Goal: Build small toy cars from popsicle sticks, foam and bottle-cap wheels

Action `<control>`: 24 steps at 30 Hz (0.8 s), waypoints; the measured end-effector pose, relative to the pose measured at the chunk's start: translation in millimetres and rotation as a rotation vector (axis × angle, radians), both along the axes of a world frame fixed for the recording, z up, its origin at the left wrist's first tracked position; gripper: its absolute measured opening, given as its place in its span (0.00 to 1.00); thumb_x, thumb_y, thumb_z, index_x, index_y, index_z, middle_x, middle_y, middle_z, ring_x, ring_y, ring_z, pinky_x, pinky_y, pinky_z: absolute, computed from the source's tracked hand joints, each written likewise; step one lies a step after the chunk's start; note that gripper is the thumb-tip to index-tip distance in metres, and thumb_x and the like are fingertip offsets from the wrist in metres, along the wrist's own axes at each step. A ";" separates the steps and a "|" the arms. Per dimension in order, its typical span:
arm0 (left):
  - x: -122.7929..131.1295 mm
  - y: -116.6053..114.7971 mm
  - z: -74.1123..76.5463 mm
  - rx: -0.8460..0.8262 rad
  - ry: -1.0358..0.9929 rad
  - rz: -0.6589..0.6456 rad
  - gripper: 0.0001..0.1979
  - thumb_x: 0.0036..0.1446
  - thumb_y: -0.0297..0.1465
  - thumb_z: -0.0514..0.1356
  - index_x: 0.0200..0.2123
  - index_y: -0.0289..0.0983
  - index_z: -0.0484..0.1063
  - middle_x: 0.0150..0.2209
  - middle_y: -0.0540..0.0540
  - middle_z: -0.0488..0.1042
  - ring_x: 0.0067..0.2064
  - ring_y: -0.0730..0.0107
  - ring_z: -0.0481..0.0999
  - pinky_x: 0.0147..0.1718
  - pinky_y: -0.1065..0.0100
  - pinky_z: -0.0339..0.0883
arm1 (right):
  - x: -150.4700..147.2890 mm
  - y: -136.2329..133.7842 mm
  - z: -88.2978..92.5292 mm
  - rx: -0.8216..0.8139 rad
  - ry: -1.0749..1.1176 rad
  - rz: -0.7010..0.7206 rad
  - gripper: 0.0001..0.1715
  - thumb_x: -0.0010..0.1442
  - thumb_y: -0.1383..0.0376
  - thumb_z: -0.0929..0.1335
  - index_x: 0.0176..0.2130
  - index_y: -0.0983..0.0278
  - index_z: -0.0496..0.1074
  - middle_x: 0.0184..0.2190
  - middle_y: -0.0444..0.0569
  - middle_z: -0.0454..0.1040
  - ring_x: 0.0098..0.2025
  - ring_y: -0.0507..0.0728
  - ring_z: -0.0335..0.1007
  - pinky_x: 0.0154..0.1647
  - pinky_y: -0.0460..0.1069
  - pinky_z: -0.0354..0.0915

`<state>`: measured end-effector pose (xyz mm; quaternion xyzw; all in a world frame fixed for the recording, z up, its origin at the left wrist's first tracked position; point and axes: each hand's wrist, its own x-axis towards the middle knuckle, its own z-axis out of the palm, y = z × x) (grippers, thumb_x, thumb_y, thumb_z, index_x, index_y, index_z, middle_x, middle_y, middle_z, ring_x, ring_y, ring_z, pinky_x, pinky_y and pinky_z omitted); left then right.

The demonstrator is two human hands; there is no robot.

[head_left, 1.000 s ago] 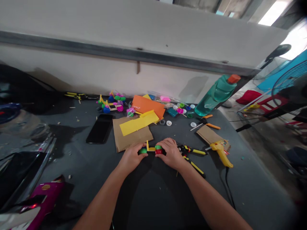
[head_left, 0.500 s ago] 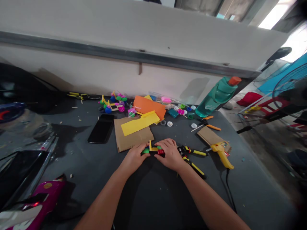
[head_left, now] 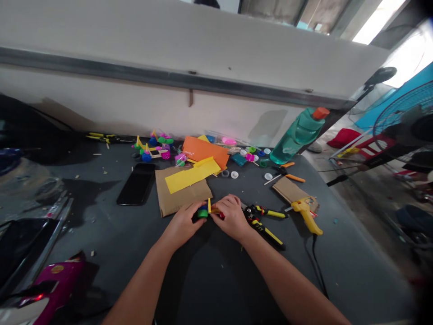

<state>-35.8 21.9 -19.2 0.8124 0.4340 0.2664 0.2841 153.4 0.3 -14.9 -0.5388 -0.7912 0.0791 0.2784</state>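
Both my hands meet at the middle of the dark table [head_left: 216,280] around a small toy car [head_left: 207,211] made of yellow sticks and bottle-cap wheels. My left hand [head_left: 183,223] is closed on its left end, where a green cap wheel shows. My right hand [head_left: 230,216] is closed on the right end, covering most of a red cap wheel. A brown cardboard piece [head_left: 181,196] with a yellow sheet [head_left: 192,174] on it lies just behind the hands.
Yellow-handled pliers [head_left: 265,221] lie right of my right hand, then a yellow glue gun [head_left: 306,214] with its cord. A black phone [head_left: 137,183], orange card [head_left: 204,151], loose caps, other cap toys [head_left: 152,146] and a teal bottle [head_left: 296,135] sit farther back. A wall runs behind.
My hands have drawn closer together on the toy car and turned it slightly; the red wheel is now mostly hidden under my right fingers. The view has shifted a little.
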 end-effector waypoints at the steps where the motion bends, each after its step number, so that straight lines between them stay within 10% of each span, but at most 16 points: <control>1: -0.4 0.1 0.0 0.005 0.001 0.006 0.19 0.52 0.29 0.59 0.50 0.41 0.65 0.48 0.46 0.72 0.50 0.62 0.70 0.49 0.59 0.64 | 0.4 0.2 -0.5 0.001 -0.002 -0.005 0.04 0.54 0.65 0.68 0.34 0.60 0.71 0.31 0.46 0.75 0.42 0.58 0.63 0.52 0.57 0.50; 24: 6.2 -0.9 -1.9 0.047 0.006 0.012 0.17 0.54 0.27 0.58 0.49 0.41 0.68 0.47 0.46 0.75 0.47 0.64 0.74 0.49 0.62 0.66 | -2.7 3.1 -5.6 0.007 0.031 0.002 0.03 0.53 0.68 0.67 0.28 0.61 0.68 0.28 0.45 0.73 0.40 0.56 0.64 0.51 0.56 0.53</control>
